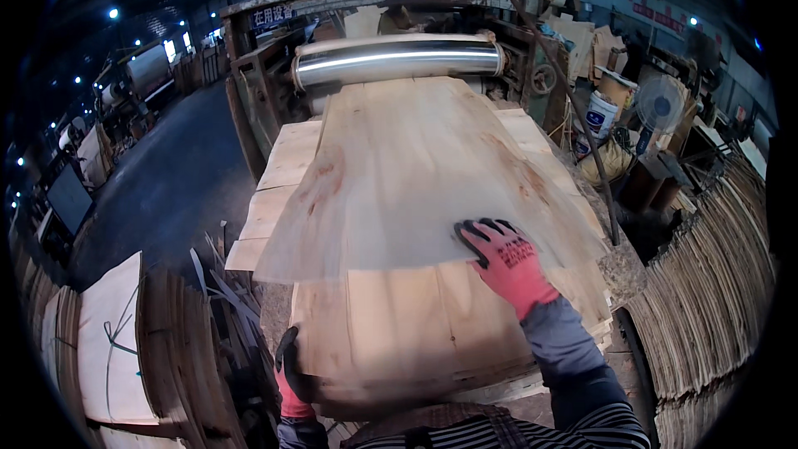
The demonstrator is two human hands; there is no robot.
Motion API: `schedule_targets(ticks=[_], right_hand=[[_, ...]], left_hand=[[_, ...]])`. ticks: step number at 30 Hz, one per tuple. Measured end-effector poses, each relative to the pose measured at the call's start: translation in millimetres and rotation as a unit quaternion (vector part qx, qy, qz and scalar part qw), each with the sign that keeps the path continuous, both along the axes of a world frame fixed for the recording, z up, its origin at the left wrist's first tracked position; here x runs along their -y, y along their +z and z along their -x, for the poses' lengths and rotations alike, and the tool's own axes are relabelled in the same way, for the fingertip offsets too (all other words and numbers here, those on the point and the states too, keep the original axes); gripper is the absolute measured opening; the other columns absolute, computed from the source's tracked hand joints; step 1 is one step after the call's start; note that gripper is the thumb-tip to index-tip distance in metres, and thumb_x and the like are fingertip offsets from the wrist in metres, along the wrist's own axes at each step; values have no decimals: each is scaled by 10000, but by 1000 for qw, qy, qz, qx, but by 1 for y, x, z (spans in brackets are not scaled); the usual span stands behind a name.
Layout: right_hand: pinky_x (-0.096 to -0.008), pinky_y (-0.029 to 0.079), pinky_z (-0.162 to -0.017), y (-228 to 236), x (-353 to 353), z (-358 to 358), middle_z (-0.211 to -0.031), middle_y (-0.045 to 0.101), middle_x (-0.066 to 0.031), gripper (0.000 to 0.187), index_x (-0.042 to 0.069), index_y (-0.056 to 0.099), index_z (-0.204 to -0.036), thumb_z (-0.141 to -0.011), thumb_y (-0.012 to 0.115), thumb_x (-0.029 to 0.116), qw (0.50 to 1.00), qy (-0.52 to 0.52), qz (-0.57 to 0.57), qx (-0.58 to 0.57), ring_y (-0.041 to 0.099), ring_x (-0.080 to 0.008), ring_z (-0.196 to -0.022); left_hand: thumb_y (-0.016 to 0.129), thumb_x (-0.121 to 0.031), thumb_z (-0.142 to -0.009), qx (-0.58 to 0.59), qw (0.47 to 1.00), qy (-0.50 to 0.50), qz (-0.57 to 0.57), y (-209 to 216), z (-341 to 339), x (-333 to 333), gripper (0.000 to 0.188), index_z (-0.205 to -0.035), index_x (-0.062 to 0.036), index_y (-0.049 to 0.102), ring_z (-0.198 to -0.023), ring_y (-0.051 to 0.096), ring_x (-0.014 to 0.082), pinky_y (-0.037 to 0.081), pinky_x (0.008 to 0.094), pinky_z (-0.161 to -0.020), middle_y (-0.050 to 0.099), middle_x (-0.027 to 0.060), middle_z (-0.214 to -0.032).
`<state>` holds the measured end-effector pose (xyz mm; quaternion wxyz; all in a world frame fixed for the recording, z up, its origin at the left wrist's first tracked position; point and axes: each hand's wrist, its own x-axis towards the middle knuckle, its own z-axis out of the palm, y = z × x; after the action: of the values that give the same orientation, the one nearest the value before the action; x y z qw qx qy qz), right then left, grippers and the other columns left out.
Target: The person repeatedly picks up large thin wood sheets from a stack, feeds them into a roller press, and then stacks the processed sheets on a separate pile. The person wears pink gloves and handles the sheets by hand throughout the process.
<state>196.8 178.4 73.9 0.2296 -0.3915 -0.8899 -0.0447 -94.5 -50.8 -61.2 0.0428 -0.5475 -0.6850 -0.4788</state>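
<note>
Head view: a thin veneer sheet (416,175) lies at frame centre, fed from the steel roller (399,58) above. The right hand (507,262) is laid flat, open, on its lower edge. The left hand (291,374) is curled over the veneer stack (407,333) edge at lower left. Tearing is judged likely if the sheet is pulled unevenly.

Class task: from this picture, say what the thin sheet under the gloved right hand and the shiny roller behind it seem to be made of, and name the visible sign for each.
Thin sheet: looks like raw wood veneer; pale, matte, with grain streaks and reddish patches. Shiny roller: likely polished metal; bright mirror-like highlights run along its length.
</note>
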Motion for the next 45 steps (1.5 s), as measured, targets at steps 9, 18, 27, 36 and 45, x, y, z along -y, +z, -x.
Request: schedule_targets(ticks=[9,18,27,36,45], right_hand=[[-442,281,-1027,-146,-81,34,-1310,429,-48,554,222,456,-1260,-725,599,228,997,-10,11,76,382,-305,-1201],[-448,254,-1042,-153,-84,39,-1300,428,-55,573,215,463,-1256,-707,624,252,998,0,24,64,352,-290,-1224],[-447,238,-1048,-150,-83,37,-1289,434,-60,566,204,475,-1245,-702,628,257,998,0,11,62,349,-279,-1223],[-461,200,-1061,-136,-87,41,-1306,425,-59,540,210,457,-1260,-741,593,276,994,-10,21,106,334,-281,-1243],[-460,294,-1014,-65,-125,46,-1264,468,-97,454,178,456,-1254,-805,511,210,996,46,-14,76,432,-324,-1169]], left_hand=[[372,-105,-896,-27,999,-27,-13,7,-4,-4,341,-1186,28,490,-1135,485,280,359,349,-985,514,170,-1214],[425,-100,-866,84,996,14,24,18,-13,-3,350,-1187,22,493,-1121,497,279,374,351,-975,517,174,-1208],[446,-121,-859,21,999,24,33,16,-12,-4,370,-1198,21,480,-1124,495,287,373,359,-976,516,170,-1210],[439,-131,-864,10,1000,16,24,16,-8,-7,367,-1195,23,477,-1128,489,296,367,367,-982,514,176,-1208],[390,-99,-886,53,994,74,56,20,-13,-12,334,-1173,34,496,-1120,495,278,370,351,-974,525,174,-1189]])
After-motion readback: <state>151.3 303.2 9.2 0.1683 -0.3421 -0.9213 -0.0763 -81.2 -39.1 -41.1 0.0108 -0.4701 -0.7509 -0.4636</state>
